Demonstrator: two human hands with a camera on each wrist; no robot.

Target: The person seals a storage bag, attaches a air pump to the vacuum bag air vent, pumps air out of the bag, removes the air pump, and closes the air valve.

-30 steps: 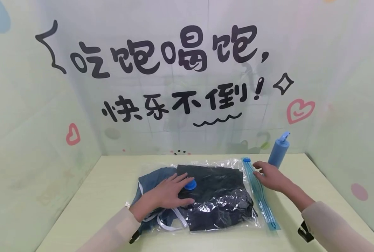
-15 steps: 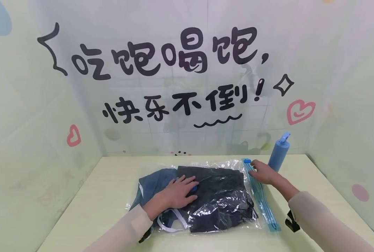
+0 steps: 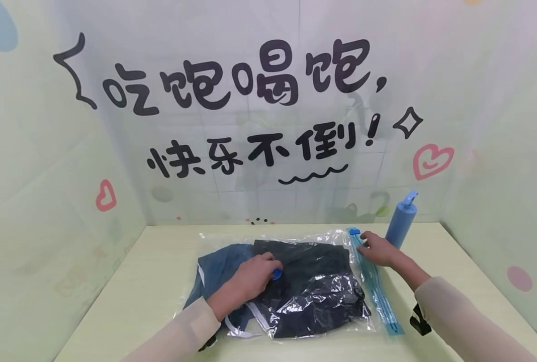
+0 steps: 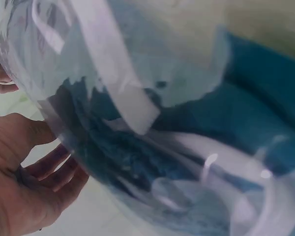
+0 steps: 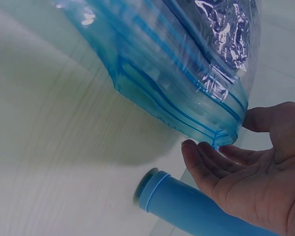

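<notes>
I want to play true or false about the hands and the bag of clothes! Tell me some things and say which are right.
1. The left hand rests on top of the clear vacuum bag, by its blue valve. True.
2. The bag is empty. False: dark folded clothes are inside it.
3. The right hand touches the bag's blue zip strip near its far end. True.
4. The blue pump lies flat in the middle of the table. False: it stands upright at the back, just behind the right hand.
5. The right hand is lifting the pump. False: it is on the zip strip.
</notes>
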